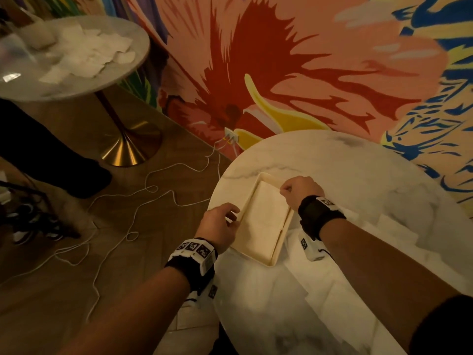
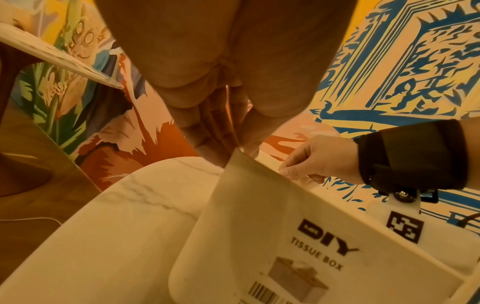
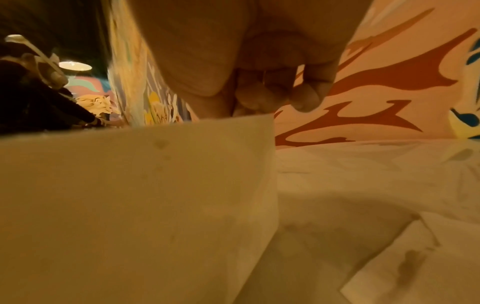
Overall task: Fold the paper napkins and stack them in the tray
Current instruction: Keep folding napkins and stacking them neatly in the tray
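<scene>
Glossy marble tabletop (image 1: 358, 175), matt plastic tray (image 1: 277, 248), soft paper napkins (image 1: 332, 298).

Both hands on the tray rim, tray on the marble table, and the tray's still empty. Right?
Not quite: the tray is not empty. The head view shows a folded napkin lying flat inside it. The rest holds: the left hand grips the near-left rim, the right hand pinches the far-right rim, and the tray sits on the marble table.

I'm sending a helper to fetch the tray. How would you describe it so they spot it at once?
Find the round marble table against the mural wall. On its left part sits the tray, a shallow cream rectangle, gripped by the left hand and right hand. Unlike the loose napkins nearby, it has raised rims.
</scene>
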The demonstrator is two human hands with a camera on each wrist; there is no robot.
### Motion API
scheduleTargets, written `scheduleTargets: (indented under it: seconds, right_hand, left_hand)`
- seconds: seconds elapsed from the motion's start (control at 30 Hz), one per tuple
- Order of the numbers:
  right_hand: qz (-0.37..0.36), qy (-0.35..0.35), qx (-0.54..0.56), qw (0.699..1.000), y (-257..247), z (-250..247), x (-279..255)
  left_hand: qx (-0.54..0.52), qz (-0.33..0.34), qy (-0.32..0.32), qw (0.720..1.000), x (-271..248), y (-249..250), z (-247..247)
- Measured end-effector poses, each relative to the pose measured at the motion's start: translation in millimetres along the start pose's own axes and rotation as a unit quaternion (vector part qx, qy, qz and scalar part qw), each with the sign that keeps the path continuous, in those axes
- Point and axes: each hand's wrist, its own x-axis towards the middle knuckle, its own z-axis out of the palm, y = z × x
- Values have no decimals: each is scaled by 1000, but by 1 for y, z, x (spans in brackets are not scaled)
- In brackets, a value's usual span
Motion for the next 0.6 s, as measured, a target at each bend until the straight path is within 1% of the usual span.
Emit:
scheduleTargets:
  seconds: [0.2, 0.33, 0.4, 0.43, 0.5, 0.53, 0.6]
  right_hand:
    - [-31, -25, -76, 996, 2, 1, -3]
    - [-86, 10, -81, 993, -3, 4, -5]
    - [-122, 9, -75, 990, -10, 9, -7]
    - [-142, -7, -77, 987, -13, 13, -8]
    - [-177, -58, -117, 975, -21, 23, -12]
    - [-181, -85, -138, 970, -23, 29, -14]
    - [-165, -132, -159, 964, -25, 37, -17]
  left_hand:
    - [9, 3, 3, 1000, 1, 0, 1]
    - [15, 3, 4, 1000, 1, -1, 2]
    - [21, 2, 3, 1000, 2, -1, 3]
    - [22, 1, 1, 1000, 2, -2, 3]
    - [23, 0, -1, 1000, 2, -2, 3]
    - [23, 1, -1, 1000, 3, -2, 3]
    - [26, 2, 0, 1000, 3, -2, 3]
